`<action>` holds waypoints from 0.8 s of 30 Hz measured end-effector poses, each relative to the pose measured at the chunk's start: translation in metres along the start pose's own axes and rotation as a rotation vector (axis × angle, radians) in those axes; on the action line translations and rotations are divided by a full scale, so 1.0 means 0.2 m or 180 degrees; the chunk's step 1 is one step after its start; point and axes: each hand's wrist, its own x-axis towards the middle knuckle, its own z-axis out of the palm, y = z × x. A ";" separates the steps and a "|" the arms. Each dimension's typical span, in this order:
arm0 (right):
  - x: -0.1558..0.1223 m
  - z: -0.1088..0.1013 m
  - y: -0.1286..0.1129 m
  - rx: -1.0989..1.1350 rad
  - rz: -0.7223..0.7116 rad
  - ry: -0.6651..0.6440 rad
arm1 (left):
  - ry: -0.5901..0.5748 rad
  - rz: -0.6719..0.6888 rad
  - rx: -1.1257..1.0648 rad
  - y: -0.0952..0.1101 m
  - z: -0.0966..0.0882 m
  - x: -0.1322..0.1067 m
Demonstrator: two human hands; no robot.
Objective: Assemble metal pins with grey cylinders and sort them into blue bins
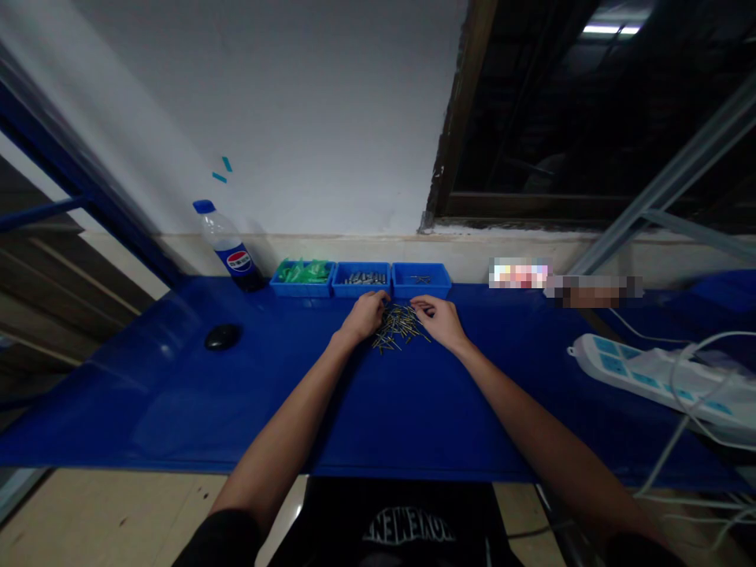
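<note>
On the blue desk [378, 425], a rounded black object [223, 337] lies at the left of the frame, with a blue-capped bottle [229, 246] above it against the wall. To the right, three blue trays stand in a row: the left tray [302, 291] contains green packets [305, 272]; the middle tray [361, 290], silver metal parts [365, 278]. The left hand [363, 316] is below the middle tray, its fingers curled at the near edge of the pile of thin metal pieces [397, 327], which is at frame centre; whether they grip a piece cannot be determined. The right tray [423, 290] contains a few thin pieces [420, 279]. Below it, the right hand [438, 318] has thumb and fingers bent close together; a pinched piece cannot be confirmed. Caution: the pieces cross one another, so lifting one may drag or scatter its neighbours. A loose grip may drop a piece into the adjacent tray. At the right, slack cable [673, 378] over the power strip [626, 366] may snag the right forearm if it swings outward.
</note>
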 end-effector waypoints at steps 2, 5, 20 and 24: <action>0.00 0.00 0.00 0.0010 0.0009 0.0014 | 0.0068 0.0083 -0.0047 0.01 -0.01 -0.01; 0.00 0.00 -0.02 0.0064 0.0041 0.0089 | 0.0215 0.0155 -0.0387 0.04 -0.03 -0.03; 0.04 0.01 -0.05 0.1629 0.0734 -0.0112 | 0.0311 0.0327 -0.0699 0.09 -0.05 -0.06; 0.07 0.00 -0.04 0.1649 0.0537 0.0501 | 0.0174 0.0207 0.0240 0.01 -0.09 -0.08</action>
